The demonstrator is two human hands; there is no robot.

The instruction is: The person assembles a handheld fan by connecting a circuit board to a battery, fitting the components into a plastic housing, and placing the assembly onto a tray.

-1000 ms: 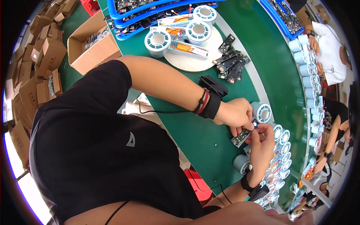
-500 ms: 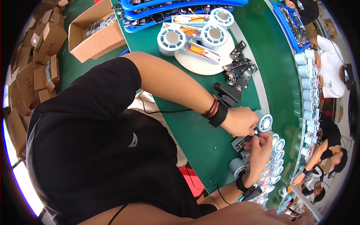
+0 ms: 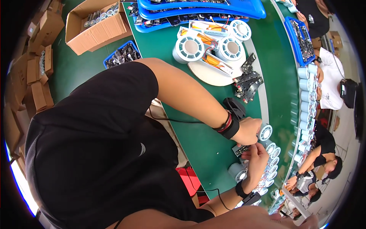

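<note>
Left hand (image 3: 248, 131), its hold hidden, and right hand (image 3: 257, 160), pinching the board (image 3: 241, 150) by its edge, meet above the table (image 3: 206, 152), where light, even fingertip pressure would likely serve best, though cylinders (image 3: 274, 152) crowd the right hand and a cable (image 3: 183, 121) lies near the left arm (image 3: 190, 95).

- An electronics assembly workshop — green-topped workbench (image 3: 190, 141)
- Blue trays (image 3: 257, 10) heaped with circuit boards (image 3: 299, 40)
- Matching pale-blue housings (image 3: 304, 96) in a long row — co-workers (image 3: 331, 70) beside it
- Cardboard boxes (image 3: 47, 26) piled about the floor (image 3: 76, 68)
</note>
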